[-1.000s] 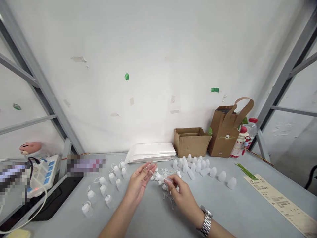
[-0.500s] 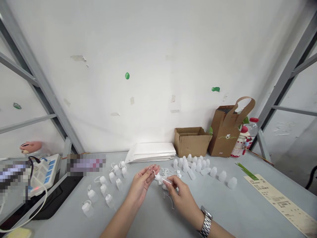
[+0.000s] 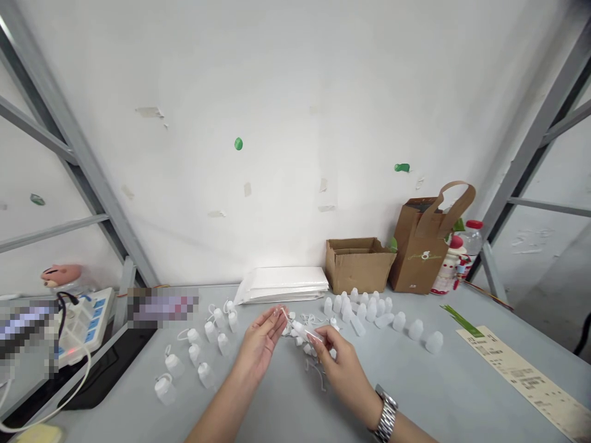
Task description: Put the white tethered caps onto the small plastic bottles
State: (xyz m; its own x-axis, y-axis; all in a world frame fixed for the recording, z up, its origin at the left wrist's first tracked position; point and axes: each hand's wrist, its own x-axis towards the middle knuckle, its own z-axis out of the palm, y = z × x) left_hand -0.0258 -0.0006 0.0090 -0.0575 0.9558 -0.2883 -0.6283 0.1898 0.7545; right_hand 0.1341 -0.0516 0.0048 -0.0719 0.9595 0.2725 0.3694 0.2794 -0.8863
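My right hand point(image 3: 339, 366), with a metal watch on its wrist, pinches a small translucent white bottle point(image 3: 301, 330) above the grey table point(image 3: 415, 394). My left hand point(image 3: 259, 344) is just left of it, fingertips pinching a thin white loop at the bottle's tip. Under the hands lies a small pile of white caps with loops point(image 3: 310, 357). To the left stand several capped bottles with loops point(image 3: 196, 354). To the right stands a cluster of uncapped bottles point(image 3: 369, 307).
A stack of white bags point(image 3: 282, 283) lies at the wall, beside an open cardboard box point(image 3: 357, 263) and a brown paper bag point(image 3: 422, 246). A printed paper strip point(image 3: 521, 376) lies at right. A power strip point(image 3: 83, 320) with cables sits at left. Metal shelf frames flank both sides.
My hands drew together, then the left fingertips closed on the loop at the bottle's tip. The view shifted slightly.
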